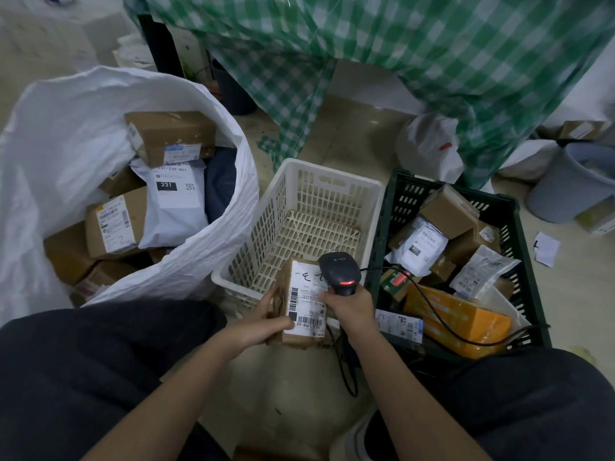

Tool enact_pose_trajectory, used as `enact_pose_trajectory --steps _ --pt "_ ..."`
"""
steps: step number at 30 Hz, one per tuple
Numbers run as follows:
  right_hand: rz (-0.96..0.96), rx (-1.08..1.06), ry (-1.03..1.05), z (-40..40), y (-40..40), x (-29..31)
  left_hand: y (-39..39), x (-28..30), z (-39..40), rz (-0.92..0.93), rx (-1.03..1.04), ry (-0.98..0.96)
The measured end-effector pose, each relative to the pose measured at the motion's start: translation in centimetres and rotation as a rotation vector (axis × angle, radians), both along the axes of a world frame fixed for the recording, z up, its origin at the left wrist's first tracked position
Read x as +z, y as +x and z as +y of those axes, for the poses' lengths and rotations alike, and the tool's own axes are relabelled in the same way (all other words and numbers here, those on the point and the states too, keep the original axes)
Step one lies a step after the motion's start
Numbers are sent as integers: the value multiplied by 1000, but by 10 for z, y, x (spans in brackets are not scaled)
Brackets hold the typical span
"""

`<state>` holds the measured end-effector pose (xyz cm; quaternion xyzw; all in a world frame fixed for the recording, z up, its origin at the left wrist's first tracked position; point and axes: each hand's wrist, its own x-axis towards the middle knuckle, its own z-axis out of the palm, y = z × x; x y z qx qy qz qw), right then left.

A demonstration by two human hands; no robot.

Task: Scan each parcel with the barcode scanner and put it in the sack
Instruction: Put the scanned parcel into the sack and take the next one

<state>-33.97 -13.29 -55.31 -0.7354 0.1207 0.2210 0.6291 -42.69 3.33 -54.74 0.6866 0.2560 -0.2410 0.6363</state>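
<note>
A brown cardboard parcel (304, 301) with a white barcode label facing up is held in my left hand (266, 322) over the near rim of the white basket. My right hand (349, 306) grips a black barcode scanner (339, 271), its red light on, right above the parcel's label. The scanner's black cable runs off to the right and down between my knees. To the left stands a big white sack (100, 104), open, with several boxes and a white mailer bag inside.
An empty white plastic basket (332, 184) sits in the middle. A dark green crate (519, 234) at right holds several parcels and an orange box. A green checked cloth hangs behind. A grey bucket (562, 188) stands far right. My knees frame the bottom.
</note>
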Motion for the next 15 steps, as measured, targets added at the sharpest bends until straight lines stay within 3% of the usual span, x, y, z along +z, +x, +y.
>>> enact_pose_trajectory --steps 4,8,12,15 --pt "-84 -3 13 -4 2 8 1 4 10 1 120 -33" --pt "-237 17 -100 -21 8 16 12 9 24 -1 88 -56" --pt "-182 136 -110 -26 12 16 24 6 33 16 39 -28" --pt "-159 143 -170 -19 13 13 30 -1 35 -27 162 -6"
